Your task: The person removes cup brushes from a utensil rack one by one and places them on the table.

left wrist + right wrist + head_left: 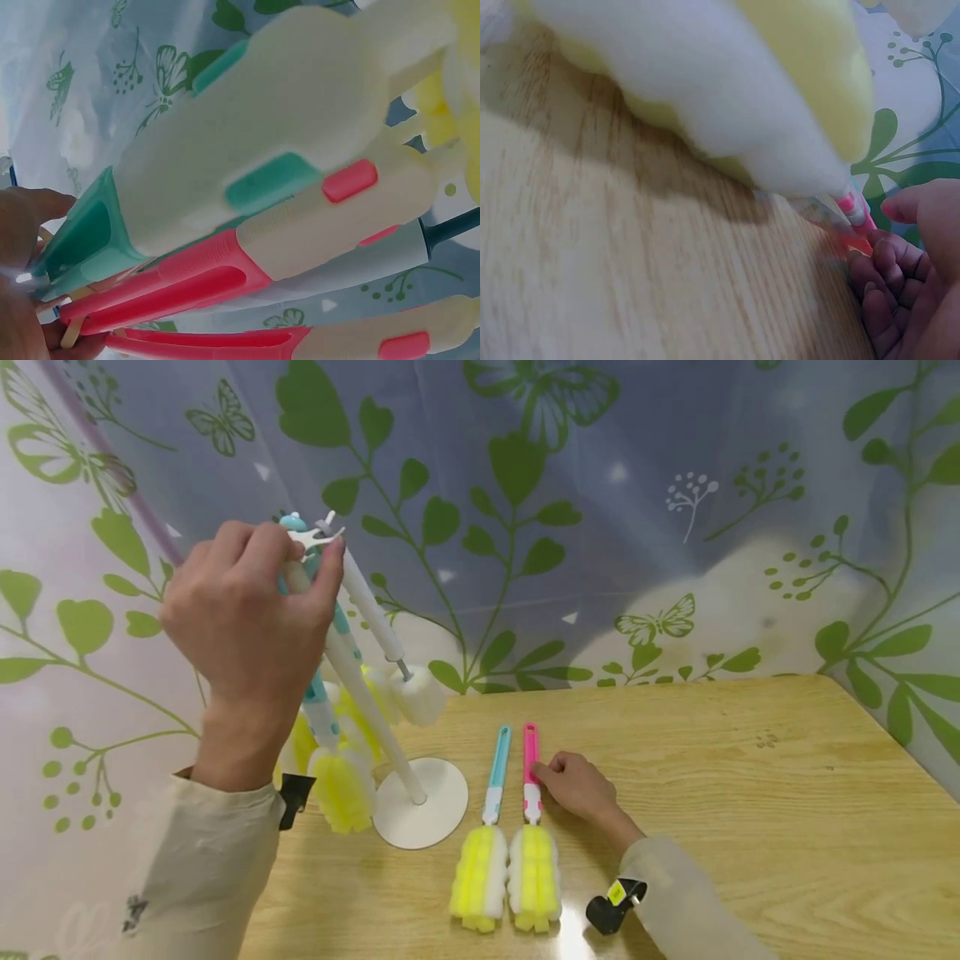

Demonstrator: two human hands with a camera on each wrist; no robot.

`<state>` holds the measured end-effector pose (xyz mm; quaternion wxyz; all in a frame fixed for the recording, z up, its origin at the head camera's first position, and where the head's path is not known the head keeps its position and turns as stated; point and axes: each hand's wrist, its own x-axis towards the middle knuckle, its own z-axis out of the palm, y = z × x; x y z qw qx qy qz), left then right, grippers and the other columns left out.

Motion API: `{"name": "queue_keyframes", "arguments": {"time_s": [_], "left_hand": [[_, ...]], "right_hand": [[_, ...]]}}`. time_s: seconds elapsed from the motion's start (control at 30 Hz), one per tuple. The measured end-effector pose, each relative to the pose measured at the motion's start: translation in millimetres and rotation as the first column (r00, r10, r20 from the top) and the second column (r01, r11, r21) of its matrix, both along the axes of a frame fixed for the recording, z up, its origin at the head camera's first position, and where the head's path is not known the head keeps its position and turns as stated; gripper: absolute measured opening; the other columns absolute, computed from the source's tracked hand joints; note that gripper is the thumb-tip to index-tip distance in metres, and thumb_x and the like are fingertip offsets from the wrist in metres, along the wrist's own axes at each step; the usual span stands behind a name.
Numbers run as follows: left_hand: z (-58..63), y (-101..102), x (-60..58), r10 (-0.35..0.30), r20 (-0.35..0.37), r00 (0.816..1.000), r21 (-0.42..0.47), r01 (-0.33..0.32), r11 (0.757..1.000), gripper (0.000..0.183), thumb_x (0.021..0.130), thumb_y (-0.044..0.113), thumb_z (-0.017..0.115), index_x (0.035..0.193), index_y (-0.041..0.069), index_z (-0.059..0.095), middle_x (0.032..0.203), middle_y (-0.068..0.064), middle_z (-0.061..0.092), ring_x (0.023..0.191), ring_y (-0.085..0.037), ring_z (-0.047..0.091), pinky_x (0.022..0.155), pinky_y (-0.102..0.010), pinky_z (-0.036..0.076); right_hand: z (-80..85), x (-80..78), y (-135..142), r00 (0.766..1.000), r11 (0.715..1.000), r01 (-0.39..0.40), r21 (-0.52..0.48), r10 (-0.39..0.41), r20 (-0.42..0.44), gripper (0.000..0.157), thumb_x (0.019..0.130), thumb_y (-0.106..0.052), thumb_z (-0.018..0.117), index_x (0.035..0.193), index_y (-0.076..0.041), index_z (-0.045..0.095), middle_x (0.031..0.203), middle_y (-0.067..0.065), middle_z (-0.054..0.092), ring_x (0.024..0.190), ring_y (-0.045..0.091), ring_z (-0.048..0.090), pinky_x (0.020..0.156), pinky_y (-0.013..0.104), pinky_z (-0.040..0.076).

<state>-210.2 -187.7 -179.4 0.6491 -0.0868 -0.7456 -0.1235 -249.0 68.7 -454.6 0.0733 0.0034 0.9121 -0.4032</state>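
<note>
"Since the fingers of the right hand (581, 785) are at the handle of the pink-handled brush (534, 860), which step would you call this?"

"Handling that brush while the stand is steadied, I'd judge. Lifting or laying down, one moment can't settle."

"Are those fingers pinching it?"

"I can't tell. They're curled against the handle, but the right wrist view shows the thumb standing apart."

"And the left hand (251, 602)?"

"Thumb and fingers pinch the white stand (363, 702) near its top, right at the hooks (318, 537)."

"What would the next move call for?"

"If the brush is to be hung, a sure pinch, then its looped end brought up to a free hook, without knocking the hanging brushes (341, 793)."

"How are the arms posed?"

"Left raised, back of the hand uppermost; right low, reaching in from the right, hand down by the surface (712, 818)."

"Where's the brush exactly?"

"Lying flat there, sponge end towards the person, just beside the blue-handled brush (480, 868) and right of the stand's round base."
</note>
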Motion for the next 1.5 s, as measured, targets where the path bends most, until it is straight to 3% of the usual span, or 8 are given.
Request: {"name": "queue_keyframes", "arguments": {"time_s": [0.37,0.67,0.8,0.97,1.07,1.23,1.37,1.5], "left_hand": [[0.0,-4.4,-5.7,-0.061,-0.074,0.995,-0.015,0.06,0.998,0.02,0.079,0.011,0.056,0.063,0.003,0.064,0.07,-0.011,0.066,0.052,-0.033,0.051,0.05,-0.04,0.029],[-0.7,-9.3,-14.8,-0.177,-0.145,0.973,-0.018,0.177,0.984,0.018,0.075,0.011,0.058,0.067,0.006,0.073,0.07,-0.006,0.07,0.051,-0.031,0.057,0.048,-0.032,0.02],[-0.7,-12.1,-18.2,-0.256,-0.15,0.955,-0.014,0.257,0.966,0.018,0.074,0.011,0.058,0.065,0.005,0.072,0.072,-0.005,0.071,0.053,-0.031,0.059,0.051,-0.027,0.021],[1.4,-16.4,-19.7,-0.313,-0.139,0.94,-0.006,0.315,0.949,0.019,0.074,0.011,0.059,0.06,0.003,0.068,0.073,-0.004,0.072,0.053,-0.032,0.059,0.052,-0.024,0.021],[3.2,-21.3,-21.3,-0.395,-0.12,0.911,0.006,0.399,0.917,0.021,0.074,0.008,0.058,0.056,0.0,0.064,0.071,-0.007,0.071,0.057,-0.032,0.064,0.053,-0.021,0.026],[5.9,-31.6,-23.2,-0.542,-0.092,0.835,0.041,0.547,0.836,0.022,0.075,0.006,0.061,0.057,-0.006,0.065,0.073,-0.012,0.071,0.064,-0.036,0.068,0.064,-0.014,0.041],[8.5,-34.9,-23.9,-0.588,-0.058,0.807,0.04,0.591,0.806,0.023,0.075,0.008,0.063,0.057,-0.006,0.065,0.073,-0.014,0.071,0.064,-0.037,0.068,0.078,-0.024,0.051],[11.1,-36.3,-24.3,-0.639,-0.017,0.769,0.057,0.639,0.767,0.023,0.076,0.007,0.064,0.059,-0.008,0.065,0.073,-0.019,0.07,0.073,-0.023,0.071,0.088,-0.039,0.05]], "right_hand": [[-2.9,2.4,0.4,1.0,0.999,-0.004,-0.043,0.003,-0.022,0.029,0.094,-0.037,0.054,0.079,-0.013,0.057,0.063,0.0,0.052,0.051,0.014,0.047,0.048,0.028,0.034],[0.9,0.2,6.7,1.0,0.959,-0.004,-0.284,-0.003,-0.025,0.024,0.094,-0.022,0.055,0.086,0.0,0.061,0.075,0.008,0.06,0.065,0.016,0.052,0.059,0.028,0.042],[14.8,-0.1,6.6,0.998,0.944,-0.013,-0.331,-0.007,-0.061,0.024,0.095,-0.021,0.054,0.089,0.001,0.061,0.077,0.012,0.061,0.07,0.022,0.055,0.063,0.029,0.044],[52.8,-1.9,2.3,0.983,0.895,-0.151,-0.419,0.091,-0.16,0.027,0.098,-0.023,0.052,0.095,0.002,0.059,0.084,0.015,0.062,0.081,0.032,0.06,0.068,0.033,0.048],[77.3,-6.3,-3.7,0.96,0.862,-0.247,-0.442,0.154,-0.235,0.028,0.098,-0.028,0.052,0.097,-0.001,0.06,0.085,0.015,0.062,0.082,0.032,0.06,0.067,0.033,0.048],[118.1,-11.6,-23.9,0.915,0.82,-0.36,-0.445,0.218,-0.339,0.025,0.097,-0.03,0.053,0.102,-0.006,0.06,0.088,0.012,0.062,0.083,0.028,0.06,0.07,0.036,0.049],[148.7,-11.1,-45.9,0.872,0.798,-0.437,-0.414,0.263,-0.414,0.026,0.097,-0.031,0.054,0.11,-0.009,0.06,0.096,0.007,0.064,0.086,0.021,0.06,0.074,0.038,0.049],[172.7,-10.3,-70.7,0.816,0.787,-0.504,-0.356,0.3,-0.494,0.035,0.095,-0.033,0.056,0.124,-0.014,0.058,0.115,-0.001,0.061,0.099,0.013,0.058,0.08,0.034,0.048]]}}
